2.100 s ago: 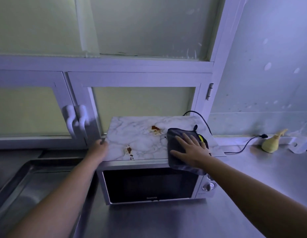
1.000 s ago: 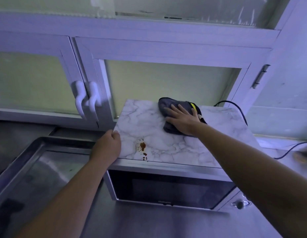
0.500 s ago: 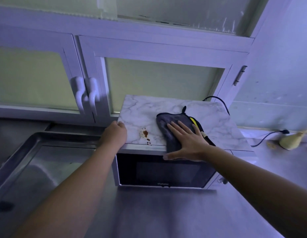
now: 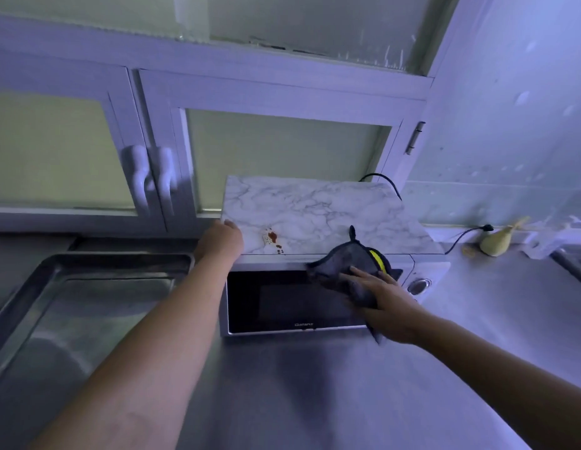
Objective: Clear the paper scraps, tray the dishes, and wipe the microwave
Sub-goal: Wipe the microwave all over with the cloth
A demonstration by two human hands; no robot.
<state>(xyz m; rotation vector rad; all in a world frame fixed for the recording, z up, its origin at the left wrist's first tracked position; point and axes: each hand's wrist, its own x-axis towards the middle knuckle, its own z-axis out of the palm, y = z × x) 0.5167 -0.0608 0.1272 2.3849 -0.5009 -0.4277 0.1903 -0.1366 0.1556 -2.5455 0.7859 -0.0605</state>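
Microwave (image 4: 292, 300) — marble-patterned top, brown stain (image 4: 272, 237) remaining.

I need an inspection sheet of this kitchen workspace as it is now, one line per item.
Surface: steel counter, bare in front of the microwave.
Job's things: microwave; marble top with a brown stain; grey cloth draped over the front edge.
Clutter: yellowish object by the wall.
Hands: left hand on the top's left corner; right hand flat on the cloth.
Cables: black cord behind; plug.
Surroundings: steel tray, cabinet doors.
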